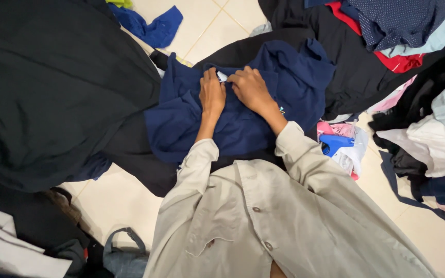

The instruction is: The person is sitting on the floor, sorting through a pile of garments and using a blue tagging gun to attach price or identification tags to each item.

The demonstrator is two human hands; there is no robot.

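Navy shirt [243, 110]: my left hand [212, 95] and right hand [251, 88] pinch its collar fabric. White label [222, 77] sits between my fingertips.

Navy blue garment [243, 113], plain, w/ a small white tag [222, 77] at the collar. Sleeves [310, 170] pale beige, same as the buttoned shirt front. Big black cloth [52, 92] on one side, solid. Royal blue scrap [153, 25] on cream floor tiles [114, 201]. Red piece [397, 63] under a dark blue fabric w/ tiny white dots [392, 20]. Pink bits [336, 127] by a bright blue item [333, 143].
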